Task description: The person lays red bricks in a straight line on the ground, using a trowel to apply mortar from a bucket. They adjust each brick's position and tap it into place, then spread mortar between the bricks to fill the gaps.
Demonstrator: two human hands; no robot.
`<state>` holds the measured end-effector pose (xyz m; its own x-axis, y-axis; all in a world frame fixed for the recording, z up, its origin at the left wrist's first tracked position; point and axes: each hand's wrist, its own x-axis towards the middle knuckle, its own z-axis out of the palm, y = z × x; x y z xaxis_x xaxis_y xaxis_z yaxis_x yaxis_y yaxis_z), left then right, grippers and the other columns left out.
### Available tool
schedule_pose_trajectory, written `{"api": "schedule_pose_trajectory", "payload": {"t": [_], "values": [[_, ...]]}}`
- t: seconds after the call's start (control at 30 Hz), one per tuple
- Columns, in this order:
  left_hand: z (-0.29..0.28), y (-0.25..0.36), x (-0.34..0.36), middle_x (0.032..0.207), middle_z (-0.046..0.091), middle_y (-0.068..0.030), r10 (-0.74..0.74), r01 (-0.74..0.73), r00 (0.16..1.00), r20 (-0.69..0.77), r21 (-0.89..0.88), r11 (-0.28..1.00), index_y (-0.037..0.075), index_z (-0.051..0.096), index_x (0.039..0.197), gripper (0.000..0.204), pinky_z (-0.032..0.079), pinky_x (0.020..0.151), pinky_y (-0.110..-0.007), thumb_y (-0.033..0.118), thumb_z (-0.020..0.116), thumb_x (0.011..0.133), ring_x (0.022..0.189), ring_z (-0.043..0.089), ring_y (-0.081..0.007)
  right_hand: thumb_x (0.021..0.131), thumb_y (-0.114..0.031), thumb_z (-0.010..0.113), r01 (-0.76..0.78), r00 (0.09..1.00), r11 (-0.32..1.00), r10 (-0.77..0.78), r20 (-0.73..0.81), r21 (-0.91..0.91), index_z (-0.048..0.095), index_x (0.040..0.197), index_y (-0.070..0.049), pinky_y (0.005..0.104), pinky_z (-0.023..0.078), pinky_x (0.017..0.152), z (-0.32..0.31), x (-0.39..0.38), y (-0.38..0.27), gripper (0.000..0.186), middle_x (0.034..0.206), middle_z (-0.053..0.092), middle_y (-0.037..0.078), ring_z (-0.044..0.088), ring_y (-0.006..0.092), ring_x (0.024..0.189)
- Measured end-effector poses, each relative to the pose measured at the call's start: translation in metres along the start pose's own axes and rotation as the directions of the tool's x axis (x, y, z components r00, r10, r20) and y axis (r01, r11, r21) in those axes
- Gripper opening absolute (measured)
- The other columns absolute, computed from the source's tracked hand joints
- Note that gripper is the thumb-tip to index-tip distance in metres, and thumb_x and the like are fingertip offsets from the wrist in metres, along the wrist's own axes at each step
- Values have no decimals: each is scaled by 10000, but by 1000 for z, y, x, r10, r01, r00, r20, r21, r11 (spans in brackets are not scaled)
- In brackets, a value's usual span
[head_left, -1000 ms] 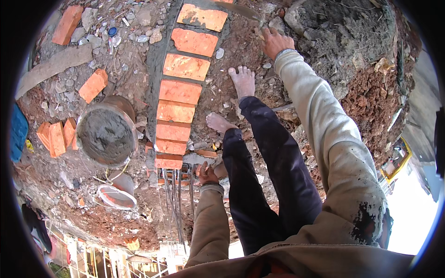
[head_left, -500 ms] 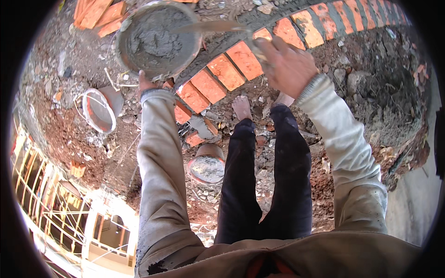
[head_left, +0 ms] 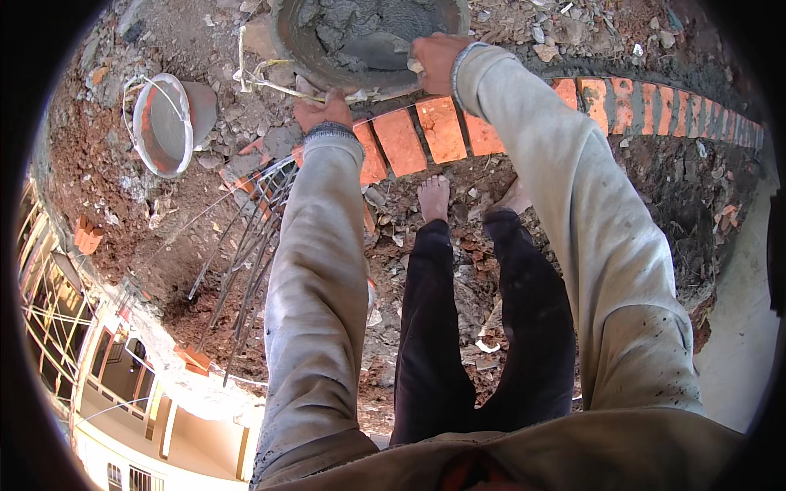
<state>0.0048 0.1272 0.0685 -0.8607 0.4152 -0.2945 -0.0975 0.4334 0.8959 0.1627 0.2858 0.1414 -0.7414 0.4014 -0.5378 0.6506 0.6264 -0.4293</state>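
A round basin (head_left: 288, 51) of wet grey mortar (head_left: 348, 20) stands at the top, behind a curved row of orange bricks (head_left: 443, 131). My right hand (head_left: 440, 64) is closed round the handle of a trowel, and the trowel's blade (head_left: 381, 51) lies flat in the mortar near the basin's near right side. My left hand (head_left: 324, 110) has its fingers curled at the basin's near left rim, just above the first bricks. Part of the left fingers' hold is hidden by the hand itself.
A mortar-stained bucket (head_left: 187, 123) with a wire handle stands on the left. Thin metal rods (head_left: 250, 245) slant beside my left forearm. My bare feet (head_left: 434, 199) stand on rubble just below the bricks. A pale strip of floor (head_left: 741, 344) lies at the right.
My view has turned, shifting the basin and bricks rightward in the picture. The trowel, earlier blurred above the basin's right edge, now lies in the mortar. Thin rods now show by my left forearm.
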Motion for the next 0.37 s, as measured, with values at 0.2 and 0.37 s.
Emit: {"api": "schedule_pose_trajectory", "payload": {"t": [0.2, 0.37], "values": [[-5, 2, 15, 1103, 593, -223, -62, 58, 998, 6, 258, 964, -113, 393, 1244, 637, 461, 882, -344, 59, 736, 735, 1023, 590, -248, 798, -166, 657, -146, 981, 730, 21, 191, 668, 641, 1103, -50, 345, 530, 633, 0, -13, 30, 327, 744, 658, 111, 649, 211, 684], [-56, 10, 54, 871, 642, -127, -112, 96, 954, 280, 71, 993, -65, 565, 1105, 475, 491, 548, -264, 197, 783, 774, 686, 594, -140, 799, -80, 623, 199, 980, 397, -56, -193, 896, 555, 968, -27, 278, 411, 595, 36, -104, 29, 189, 780, 512, 19, 471, 94, 688]]}}
